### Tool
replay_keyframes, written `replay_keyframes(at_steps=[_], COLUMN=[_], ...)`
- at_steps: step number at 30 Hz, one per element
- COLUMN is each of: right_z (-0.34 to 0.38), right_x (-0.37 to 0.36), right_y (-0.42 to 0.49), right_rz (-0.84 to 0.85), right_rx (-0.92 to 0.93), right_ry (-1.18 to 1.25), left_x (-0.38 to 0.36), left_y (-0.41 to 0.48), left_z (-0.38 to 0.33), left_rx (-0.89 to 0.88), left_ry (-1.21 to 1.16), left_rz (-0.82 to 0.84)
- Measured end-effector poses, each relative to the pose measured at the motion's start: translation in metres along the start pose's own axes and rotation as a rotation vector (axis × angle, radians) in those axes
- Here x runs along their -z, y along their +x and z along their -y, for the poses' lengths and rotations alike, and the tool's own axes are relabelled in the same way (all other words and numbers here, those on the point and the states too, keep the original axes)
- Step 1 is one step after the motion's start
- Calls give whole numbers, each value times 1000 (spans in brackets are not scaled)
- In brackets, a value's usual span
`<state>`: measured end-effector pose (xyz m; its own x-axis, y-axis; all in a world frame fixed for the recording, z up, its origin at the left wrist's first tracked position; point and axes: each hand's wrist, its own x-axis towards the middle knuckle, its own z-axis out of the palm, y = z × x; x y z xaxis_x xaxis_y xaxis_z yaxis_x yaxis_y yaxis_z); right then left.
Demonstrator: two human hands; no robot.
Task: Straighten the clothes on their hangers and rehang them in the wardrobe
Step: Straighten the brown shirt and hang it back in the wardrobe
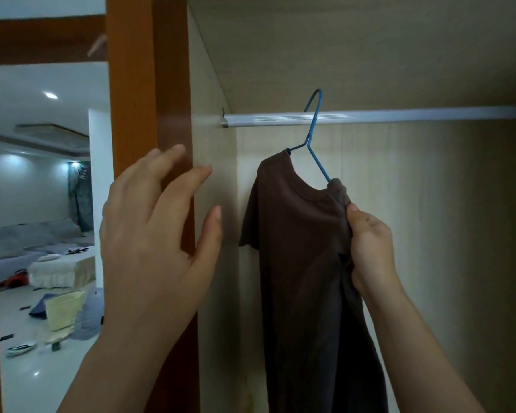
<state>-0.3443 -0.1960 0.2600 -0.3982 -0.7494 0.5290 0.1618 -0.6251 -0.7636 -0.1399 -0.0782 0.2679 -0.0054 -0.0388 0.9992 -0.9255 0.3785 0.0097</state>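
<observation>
brown shirt held on a tilted hanger at the wardrobe rail

a brown t-shirt (295,234) hangs on a blue wire hanger (315,126) inside the wardrobe (444,219), near its left side wall. the hanger is tilted, so that its left shoulder is higher than its right shoulder. its hook rises above the pale metal rail (414,116) and its neck crosses in front of the rail; whether the hook rests on the rail, i cannot tell. the shirt falls straight down from the hanger, and one short sleeve stands out on the left side.

the right hand (370,248) holds the shirt at the lower, right end of the hanger. its grip is narrow, with the thumb and the curled fingers closed on a fold of the brown fabric just under the collar.

the left hand (149,234) is raised in front of the orange-brown wooden frame (131,70) of the wardrobe. its grip is wide, the fingers are straight and spread, and it holds nothing. it is apart from the shirt, on the left of it.

past the frame on the left a room is visible, with a grey sofa (27,236) and some clothes (66,314) that lie on the white floor.
</observation>
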Motion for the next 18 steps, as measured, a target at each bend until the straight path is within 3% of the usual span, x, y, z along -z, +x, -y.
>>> replay_keyframes(at_steps=[8, 15, 18], right_z=[6, -4, -11], right_x=[-65, -105, -113], right_y=[22, 42, 42], right_rz=[110, 105, 114], right_rx=[39, -32, -5], right_ry=[-57, -98, -143], left_x=[-16, -13, -12], left_y=[-5, -8, -7], left_z=[16, 20, 19], left_rx=[117, 418, 421], left_ry=[77, -144, -163], left_rz=[-76, -139, -132])
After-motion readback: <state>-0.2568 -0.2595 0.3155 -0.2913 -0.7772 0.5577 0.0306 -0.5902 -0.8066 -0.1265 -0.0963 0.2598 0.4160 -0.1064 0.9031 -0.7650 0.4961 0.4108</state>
